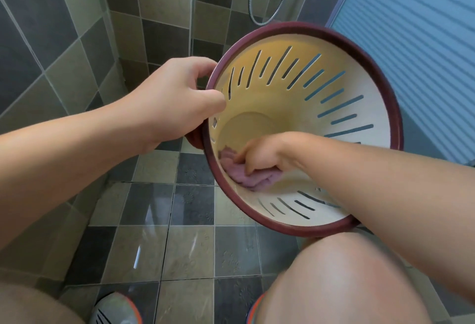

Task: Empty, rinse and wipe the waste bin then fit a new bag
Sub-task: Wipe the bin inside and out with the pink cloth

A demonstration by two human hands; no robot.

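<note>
The waste bin point(359, 107) is held tipped on its side above the tiled floor point(164, 241), its open mouth facing the camera, cream inside with slots in the wall and a dark red rim. The left hand point(177, 97) has a closed grip on the rim at the bin's left edge, thumb inside. The right hand point(259, 156) reaches inside, its grip curled round a purple cloth point(246, 177) pressed against the lower inner wall. A shower hose point(270, 2) hangs on the tiled wall behind.
</note>
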